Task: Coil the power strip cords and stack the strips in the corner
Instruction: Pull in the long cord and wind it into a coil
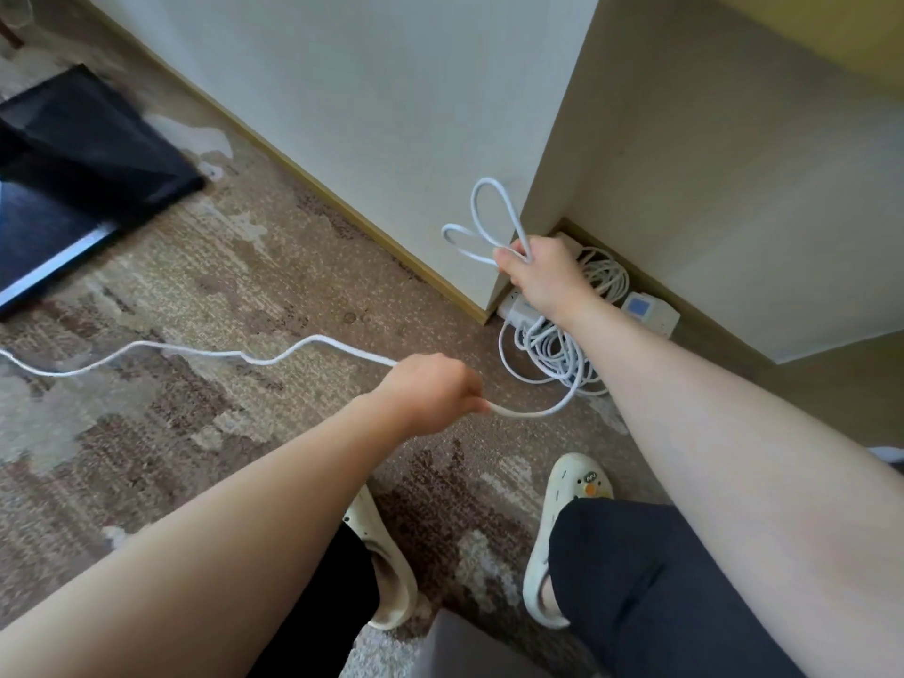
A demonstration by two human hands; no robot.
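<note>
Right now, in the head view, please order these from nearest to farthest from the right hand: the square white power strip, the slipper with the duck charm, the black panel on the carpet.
From the right hand:
1. Square white power strip, just right of it, by the wall.
2. Slipper with the duck charm, below it, on the carpet.
3. Black panel, far left.

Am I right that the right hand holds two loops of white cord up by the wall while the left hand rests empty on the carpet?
Not quite: the head view shows the left hand gripping the white cord above the carpet, not resting empty. The right hand does hold two loops by the wall.
</note>
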